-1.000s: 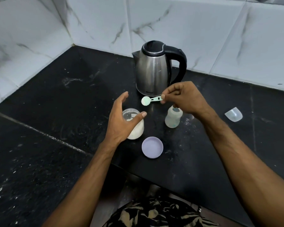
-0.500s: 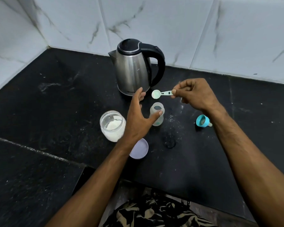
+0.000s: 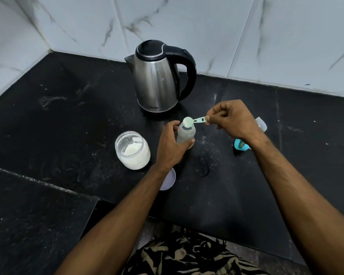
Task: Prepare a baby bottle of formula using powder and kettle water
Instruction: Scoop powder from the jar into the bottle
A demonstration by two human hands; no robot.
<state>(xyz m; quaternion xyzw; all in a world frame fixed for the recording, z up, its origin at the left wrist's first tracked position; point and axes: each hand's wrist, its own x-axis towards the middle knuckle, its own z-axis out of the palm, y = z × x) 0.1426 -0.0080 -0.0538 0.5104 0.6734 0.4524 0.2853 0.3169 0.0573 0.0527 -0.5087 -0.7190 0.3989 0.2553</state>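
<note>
A clear baby bottle (image 3: 185, 135) stands open on the black counter, and my left hand (image 3: 170, 145) is wrapped around its side. My right hand (image 3: 231, 120) pinches the handle of a small green scoop (image 3: 193, 121), whose powder-filled bowl hovers right over the bottle's mouth. An open glass jar of white powder (image 3: 133, 149) sits to the left of the bottle. A steel kettle (image 3: 157, 78) with a black handle stands behind, lid closed.
The jar's lilac lid (image 3: 170, 180) lies partly under my left forearm. A blue teat ring (image 3: 240, 144) and a clear bottle cap (image 3: 261, 125) lie right of my right hand. Spilled powder specks dot the black counter (image 3: 205, 147). Marble-tiled walls close the back and left.
My left hand left the powder jar, moved right and closed around the bottle. My right hand brought the scoop down over the bottle's mouth.
</note>
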